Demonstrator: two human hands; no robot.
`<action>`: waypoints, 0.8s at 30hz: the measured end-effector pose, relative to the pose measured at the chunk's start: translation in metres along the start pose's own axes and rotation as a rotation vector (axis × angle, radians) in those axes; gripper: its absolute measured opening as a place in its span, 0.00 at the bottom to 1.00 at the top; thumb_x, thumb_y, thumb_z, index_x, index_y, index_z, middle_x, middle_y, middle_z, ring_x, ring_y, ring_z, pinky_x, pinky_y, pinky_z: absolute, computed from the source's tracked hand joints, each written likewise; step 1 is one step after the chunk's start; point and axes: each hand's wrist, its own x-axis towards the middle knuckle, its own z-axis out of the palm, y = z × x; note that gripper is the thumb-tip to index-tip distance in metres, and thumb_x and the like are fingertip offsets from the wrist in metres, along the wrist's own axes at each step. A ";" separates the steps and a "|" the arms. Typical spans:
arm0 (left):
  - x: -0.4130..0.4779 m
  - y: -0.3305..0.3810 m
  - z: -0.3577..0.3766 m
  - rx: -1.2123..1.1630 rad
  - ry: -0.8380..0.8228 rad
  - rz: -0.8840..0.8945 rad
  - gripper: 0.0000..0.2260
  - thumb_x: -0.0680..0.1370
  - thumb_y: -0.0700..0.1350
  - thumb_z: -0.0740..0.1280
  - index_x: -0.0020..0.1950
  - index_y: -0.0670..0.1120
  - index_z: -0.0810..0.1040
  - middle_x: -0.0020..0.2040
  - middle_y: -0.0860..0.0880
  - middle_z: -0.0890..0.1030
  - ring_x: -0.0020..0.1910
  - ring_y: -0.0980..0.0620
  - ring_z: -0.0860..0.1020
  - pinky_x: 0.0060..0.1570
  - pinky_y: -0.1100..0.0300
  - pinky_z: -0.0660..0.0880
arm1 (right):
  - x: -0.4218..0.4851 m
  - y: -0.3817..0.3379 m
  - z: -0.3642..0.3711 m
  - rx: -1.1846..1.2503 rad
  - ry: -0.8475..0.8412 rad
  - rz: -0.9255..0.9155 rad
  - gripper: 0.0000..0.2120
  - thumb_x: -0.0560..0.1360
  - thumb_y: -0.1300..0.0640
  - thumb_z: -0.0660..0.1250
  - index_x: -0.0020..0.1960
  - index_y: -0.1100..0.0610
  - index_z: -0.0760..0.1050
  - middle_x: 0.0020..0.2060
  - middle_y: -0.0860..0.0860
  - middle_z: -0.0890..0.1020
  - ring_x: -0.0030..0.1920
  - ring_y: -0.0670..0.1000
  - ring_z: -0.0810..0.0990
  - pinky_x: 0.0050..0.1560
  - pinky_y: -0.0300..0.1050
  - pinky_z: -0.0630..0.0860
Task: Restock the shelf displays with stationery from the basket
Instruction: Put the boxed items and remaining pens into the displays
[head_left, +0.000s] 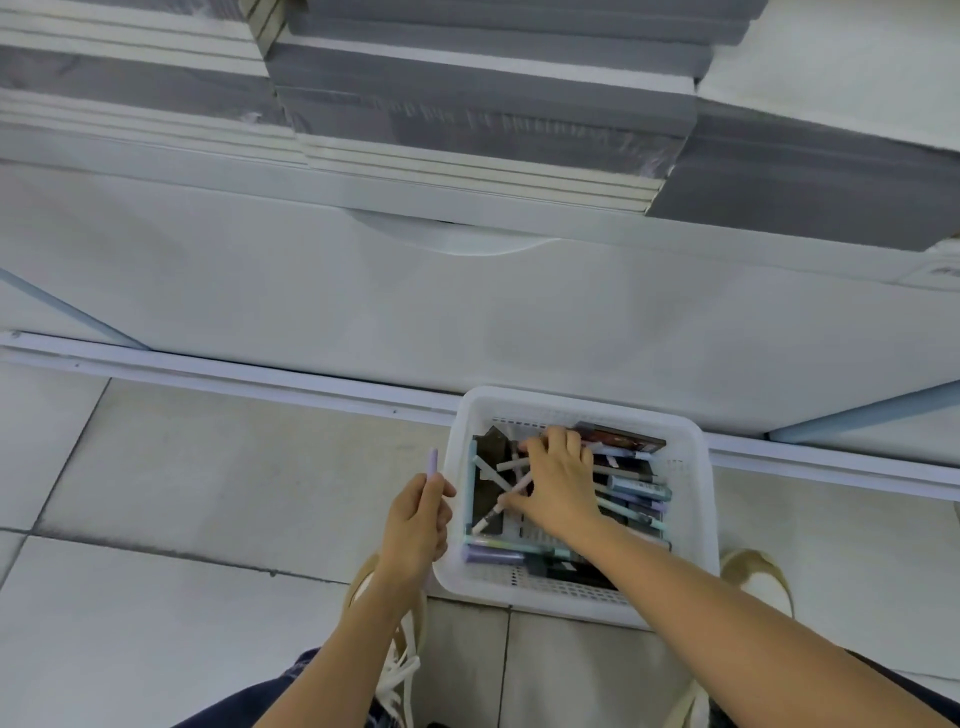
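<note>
A white plastic basket (691, 493) stands on the floor against the shelf base, holding several pens, markers and dark packets. My right hand (558, 480) reaches into it, fingers spread and curling round pale pink pens (511, 486) lying on a dark packet. My left hand (421, 522) hovers just left of the basket and grips a lilac pen (432, 462), which points up and away from me.
Above, the white shelf unit (467, 312) carries stacks of grey and white notebooks (483, 109). A metal rail (234, 371) runs along the tiled floor. My shoes (758, 577) stand beside the basket.
</note>
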 end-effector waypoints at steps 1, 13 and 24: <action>0.001 -0.001 0.000 0.001 0.002 0.003 0.13 0.84 0.46 0.56 0.45 0.40 0.73 0.30 0.48 0.67 0.26 0.55 0.63 0.26 0.65 0.63 | 0.001 -0.003 0.001 0.002 -0.004 -0.027 0.36 0.67 0.35 0.70 0.67 0.54 0.66 0.62 0.52 0.66 0.62 0.54 0.63 0.60 0.48 0.63; 0.004 -0.006 0.003 -0.009 0.024 0.010 0.13 0.83 0.46 0.56 0.45 0.41 0.74 0.29 0.48 0.67 0.24 0.56 0.63 0.24 0.65 0.63 | -0.014 -0.003 0.015 -0.070 -0.096 -0.149 0.36 0.67 0.42 0.73 0.67 0.58 0.65 0.61 0.53 0.70 0.60 0.53 0.67 0.59 0.46 0.66; 0.000 0.001 0.002 0.013 -0.013 0.027 0.13 0.84 0.45 0.55 0.48 0.39 0.75 0.31 0.46 0.69 0.25 0.54 0.65 0.24 0.64 0.65 | -0.023 0.003 0.015 -0.058 -0.191 -0.285 0.21 0.74 0.48 0.69 0.63 0.56 0.71 0.61 0.52 0.71 0.52 0.54 0.78 0.42 0.46 0.72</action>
